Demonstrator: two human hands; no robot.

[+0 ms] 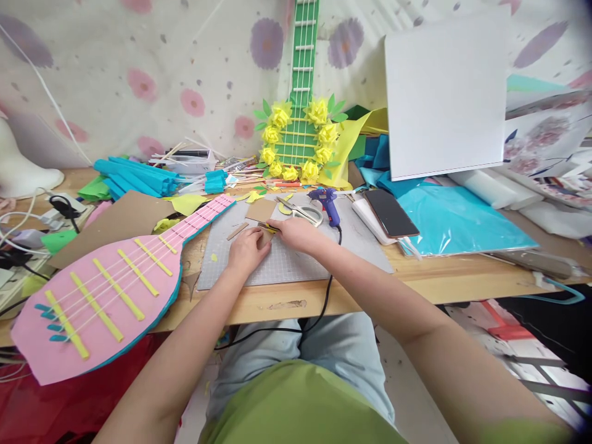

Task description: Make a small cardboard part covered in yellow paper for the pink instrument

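Observation:
My right hand point(296, 234) is closed around a yellow-and-black craft knife point(268, 227), its tip pointing left over the grey cutting mat point(296, 270). My left hand point(248, 251) presses a small brown cardboard piece point(267, 237) against the mat, with fingers bent and thumb near the knife. The hands partly cover this piece. Just beyond them lies a square of brown cardboard point(259, 209), and a narrow cardboard strip point(237, 231) rests left of it. White-handled scissors point(309, 214) lie behind my right hand, beside a purple glue gun point(329, 206).
A pink paper guitar point(106, 290) with yellow strips covers the table's left side. A green guitar point(298, 135) with yellow paper flowers stands at the back. On the right are a phone point(391, 213), a blue packet point(462, 219) and a white board point(446, 98). The glue gun's cord point(329, 290) drops over the front edge.

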